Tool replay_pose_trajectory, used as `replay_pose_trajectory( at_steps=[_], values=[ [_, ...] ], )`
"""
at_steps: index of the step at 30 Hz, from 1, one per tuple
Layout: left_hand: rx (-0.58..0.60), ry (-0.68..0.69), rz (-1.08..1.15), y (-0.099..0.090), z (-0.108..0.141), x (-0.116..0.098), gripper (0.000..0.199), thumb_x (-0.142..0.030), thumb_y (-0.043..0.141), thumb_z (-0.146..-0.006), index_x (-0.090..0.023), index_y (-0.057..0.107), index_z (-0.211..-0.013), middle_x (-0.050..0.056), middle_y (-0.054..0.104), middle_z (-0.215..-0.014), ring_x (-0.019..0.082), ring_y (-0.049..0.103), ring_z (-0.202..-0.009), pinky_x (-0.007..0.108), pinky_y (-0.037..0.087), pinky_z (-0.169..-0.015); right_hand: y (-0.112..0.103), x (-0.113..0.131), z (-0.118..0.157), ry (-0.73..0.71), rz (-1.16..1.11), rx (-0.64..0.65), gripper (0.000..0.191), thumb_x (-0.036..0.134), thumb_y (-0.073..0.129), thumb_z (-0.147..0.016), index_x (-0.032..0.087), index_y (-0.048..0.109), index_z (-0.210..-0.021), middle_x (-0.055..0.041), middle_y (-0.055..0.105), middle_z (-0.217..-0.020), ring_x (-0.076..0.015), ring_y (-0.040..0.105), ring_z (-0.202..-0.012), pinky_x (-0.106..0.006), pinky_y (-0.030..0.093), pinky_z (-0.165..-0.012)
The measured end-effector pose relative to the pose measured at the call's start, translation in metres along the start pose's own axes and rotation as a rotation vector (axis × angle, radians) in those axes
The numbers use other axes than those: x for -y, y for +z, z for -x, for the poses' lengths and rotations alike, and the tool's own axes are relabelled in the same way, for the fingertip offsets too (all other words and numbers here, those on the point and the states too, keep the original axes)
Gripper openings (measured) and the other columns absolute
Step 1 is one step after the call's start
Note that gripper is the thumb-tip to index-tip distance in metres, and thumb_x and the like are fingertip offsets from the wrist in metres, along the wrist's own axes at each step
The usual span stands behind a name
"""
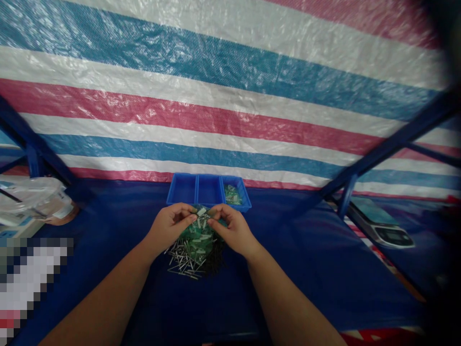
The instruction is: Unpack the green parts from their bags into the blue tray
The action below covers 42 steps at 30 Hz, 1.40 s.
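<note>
My left hand (175, 222) and my right hand (230, 226) meet over a pile on the blue table, each pinching an edge of a small clear plastic bag (201, 211) with pale pieces in it. Beneath them lie several green-tinted bags (200, 242). Thin silvery nails or pins (183, 259) spread at the pile's left, and small dark pieces (215, 259) lie at its right. Just beyond my hands stands a blue tray (210, 178) with three compartments. Its right compartment holds green-tinted bags (232, 193); the other two hold nothing visible.
A digital scale (391, 230) sits at the right, behind a slanted blue frame bar (382, 144). Clear round tubs (39, 197) stand at the left. A striped plastic sheet (216, 115) hangs behind the blue table (306, 269).
</note>
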<state>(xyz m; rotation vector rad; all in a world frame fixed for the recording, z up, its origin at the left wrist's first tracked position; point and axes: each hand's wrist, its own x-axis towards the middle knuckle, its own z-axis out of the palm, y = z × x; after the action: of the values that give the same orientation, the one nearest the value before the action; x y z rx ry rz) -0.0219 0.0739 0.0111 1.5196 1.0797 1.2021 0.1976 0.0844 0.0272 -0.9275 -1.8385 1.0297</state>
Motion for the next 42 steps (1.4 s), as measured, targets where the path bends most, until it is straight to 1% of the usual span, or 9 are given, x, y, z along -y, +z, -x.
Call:
replay_pose_trajectory(
  at_steps=[5, 8, 11, 13, 19, 27, 32, 38, 42],
  values=[
    [0.043, 0.011, -0.098, -0.007, 0.000, 0.000, 0.031, -0.037, 0.073, -0.084, -0.017, 0.067, -0.106, -0.005, 0.057, -0.064, 0.008, 0.051, -0.054, 0.022, 0.041, -0.053, -0.005, -0.005, -0.001, -0.046, -0.044, -0.104, 0.025, 0.030, 0.068, -0.090, 0.026, 0.050, -0.107, 0.0050, 0.060, -0.074, -0.0135, 0.057, -0.065, -0.027, 0.047, -0.065],
    [0.059, 0.064, -0.346, -0.020, -0.002, -0.003, 0.025, -0.035, 0.066, -0.089, -0.019, 0.068, -0.108, -0.003, 0.061, -0.068, 0.010, 0.054, -0.057, 0.024, 0.045, -0.058, -0.017, -0.011, -0.006, -0.101, 0.114, -0.340, 0.010, 0.031, 0.063, -0.091, 0.023, 0.057, -0.091, 0.0008, 0.062, -0.079, -0.0152, 0.059, -0.072, -0.029, 0.048, -0.071],
    [0.121, 0.141, -0.538, -0.032, -0.003, -0.006, 0.019, -0.028, 0.061, -0.090, -0.021, 0.069, -0.105, 0.001, 0.067, -0.080, 0.014, 0.061, -0.069, 0.028, 0.048, -0.066, -0.035, -0.022, -0.011, -0.048, 0.308, -0.600, 0.012, 0.032, 0.060, -0.092, 0.021, 0.065, -0.092, -0.0026, 0.067, -0.081, -0.0179, 0.060, -0.072, -0.032, 0.048, -0.072],
    [0.193, 0.193, -0.608, -0.036, -0.003, -0.009, 0.019, -0.025, 0.064, -0.086, -0.022, 0.070, -0.104, 0.003, 0.070, -0.094, 0.017, 0.065, -0.086, 0.033, 0.051, -0.078, -0.046, -0.031, -0.012, -0.007, 0.471, -0.646, 0.015, 0.031, 0.059, -0.090, 0.021, 0.068, -0.096, -0.0048, 0.070, -0.084, -0.0215, 0.062, -0.078, -0.036, 0.049, -0.077],
    [0.378, 0.215, -0.647, -0.036, 0.000, -0.010, 0.035, -0.024, 0.073, -0.076, -0.025, 0.069, -0.111, 0.004, 0.069, -0.111, 0.023, 0.061, -0.108, 0.041, 0.048, -0.100, -0.052, -0.034, -0.011, -0.028, 0.790, -0.562, 0.009, 0.025, 0.062, -0.085, 0.022, 0.071, -0.084, -0.0079, 0.071, -0.097, -0.0273, 0.062, -0.094, -0.045, 0.043, -0.091],
    [0.404, 0.264, -0.646, -0.032, -0.001, -0.011, 0.031, -0.016, 0.069, -0.077, -0.024, 0.072, -0.106, 0.003, 0.073, -0.106, 0.021, 0.064, -0.103, 0.039, 0.050, -0.097, -0.035, -0.010, -0.009, -0.229, 0.564, -0.177, 0.008, 0.018, 0.061, -0.089, 0.023, 0.067, -0.089, -0.0041, 0.070, -0.090, -0.0231, 0.063, -0.091, -0.040, 0.047, -0.088],
    [0.266, 0.338, -0.627, -0.028, -0.003, -0.013, 0.016, -0.018, 0.060, -0.088, -0.022, 0.072, -0.098, 0.004, 0.074, -0.099, 0.019, 0.066, -0.096, 0.038, 0.052, -0.091, -0.026, -0.002, -0.006, -0.260, 0.442, -0.099, 0.009, 0.017, 0.060, -0.091, 0.023, 0.067, -0.094, -0.0044, 0.069, -0.091, -0.0219, 0.063, -0.092, -0.040, 0.049, -0.087],
    [0.094, 0.284, -0.538, -0.016, -0.002, -0.013, 0.021, -0.030, 0.054, -0.097, -0.021, 0.072, -0.103, 0.006, 0.075, -0.098, 0.020, 0.068, -0.091, 0.035, 0.053, -0.086, -0.013, 0.013, -0.001, -0.325, 0.338, 0.126, 0.022, 0.021, 0.062, -0.092, 0.030, 0.071, -0.110, -0.0064, 0.065, -0.126, -0.0240, 0.059, -0.114, -0.048, 0.047, -0.100],
    [0.055, 0.226, -0.474, -0.013, -0.001, -0.011, 0.023, -0.034, 0.057, -0.096, -0.021, 0.072, -0.108, 0.005, 0.076, -0.098, 0.018, 0.069, -0.082, 0.031, 0.053, -0.077, -0.010, 0.011, -0.001, -0.345, 0.318, 0.150, 0.024, 0.019, 0.059, -0.094, 0.031, 0.072, -0.111, -0.0038, 0.072, -0.106, -0.0221, 0.064, -0.100, -0.046, 0.050, -0.094]
  ],
)
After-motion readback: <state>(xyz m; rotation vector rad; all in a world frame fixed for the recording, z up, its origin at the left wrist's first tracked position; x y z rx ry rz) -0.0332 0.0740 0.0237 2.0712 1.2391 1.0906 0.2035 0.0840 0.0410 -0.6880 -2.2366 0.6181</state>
